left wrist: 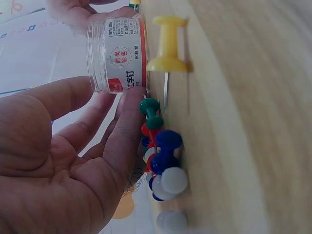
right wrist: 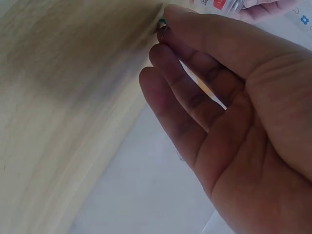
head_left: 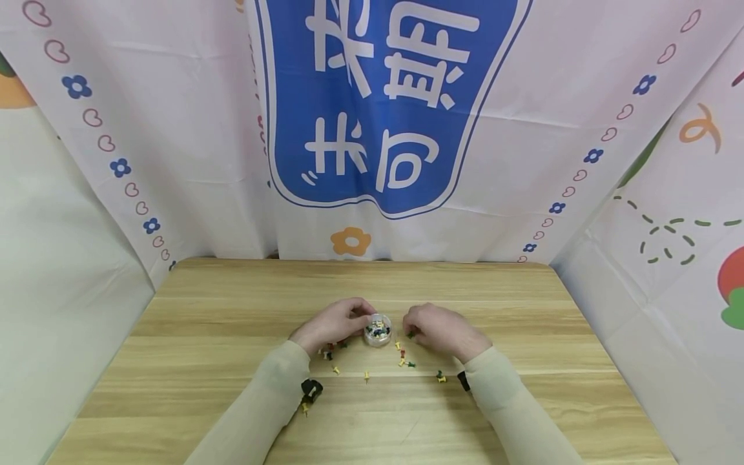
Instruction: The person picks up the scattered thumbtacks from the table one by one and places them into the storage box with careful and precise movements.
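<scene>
1. Curtain [head_left: 215, 129]: it hangs past the counter's [head_left: 465, 413] far edge, with a big blue panel [head_left: 378, 116] facing me.
2. Counter: it carries all my work. I judge the step in hand to be gathering scattered pins [head_left: 402, 353], one at a time, with a jar [left wrist: 117, 56] kept steady beside them.
3. Left hand [head_left: 337, 323]: I hold the jar with it, thumb and fingers set about its side. The next move probably calls for just this: a light, firm hold so nothing tips.
4. Right hand [head_left: 444, 328]: I pinch a green pin [right wrist: 163, 21] between thumb and forefinger; the other fingers are loosely bent with nothing in them. Next, I think, it needs a short carry left, over the rim, then a clean release, minding the point.
5. Jar: it stands upright between my hands, touching the left, just apart from the right. It is clear, I see no lid on it, and many pins sit inside.
6. Pins: a mixed heap [left wrist: 165, 156] of red, blue, white and green lies just beside my left hand. Several yellow, red and green ones lie between my hands, nearer me than the jar. A green and a yellow lie together near my right sleeve [head_left: 511, 387].
</scene>
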Available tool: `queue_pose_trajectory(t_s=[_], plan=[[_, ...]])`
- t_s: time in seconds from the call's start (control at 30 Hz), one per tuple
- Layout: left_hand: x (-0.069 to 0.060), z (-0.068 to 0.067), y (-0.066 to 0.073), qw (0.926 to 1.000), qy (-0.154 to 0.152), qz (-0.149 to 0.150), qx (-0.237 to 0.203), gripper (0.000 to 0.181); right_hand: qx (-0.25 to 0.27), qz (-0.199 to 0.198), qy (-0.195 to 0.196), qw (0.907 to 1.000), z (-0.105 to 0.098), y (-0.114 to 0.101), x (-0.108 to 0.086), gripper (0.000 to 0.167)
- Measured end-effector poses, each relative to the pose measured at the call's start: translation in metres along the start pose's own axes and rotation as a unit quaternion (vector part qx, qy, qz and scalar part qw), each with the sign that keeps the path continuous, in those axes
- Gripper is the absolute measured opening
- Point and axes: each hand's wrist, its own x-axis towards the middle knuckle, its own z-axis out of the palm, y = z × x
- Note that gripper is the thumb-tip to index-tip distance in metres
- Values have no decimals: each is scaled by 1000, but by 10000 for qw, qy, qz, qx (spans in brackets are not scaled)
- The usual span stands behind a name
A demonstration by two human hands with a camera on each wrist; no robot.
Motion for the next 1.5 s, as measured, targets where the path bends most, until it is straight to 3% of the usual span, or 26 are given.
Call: queue_pose_trajectory(t_s=[0.4,0.7,0.87,1.17,1.5], plan=[[0,1,0,10000,3,18,-18,20,8,1,-20,10000,1,-2,0,18],[-1,0,-1,10000,-19,53,-58,20,84,-144,106,9998,-10,-10,0,14],[-1,0,-1,10000,-15,53,-64,21,-1,-284,259,9993,-13,-14,0,10],[0,-1,-3,9999,-28,105,-1,22,-392,-597,919,9932,-15,-26,-1,9],[1,-1,-4,9998,-45,164,120,23,-465,-410,1148,9915,-4,-36,7,11]])
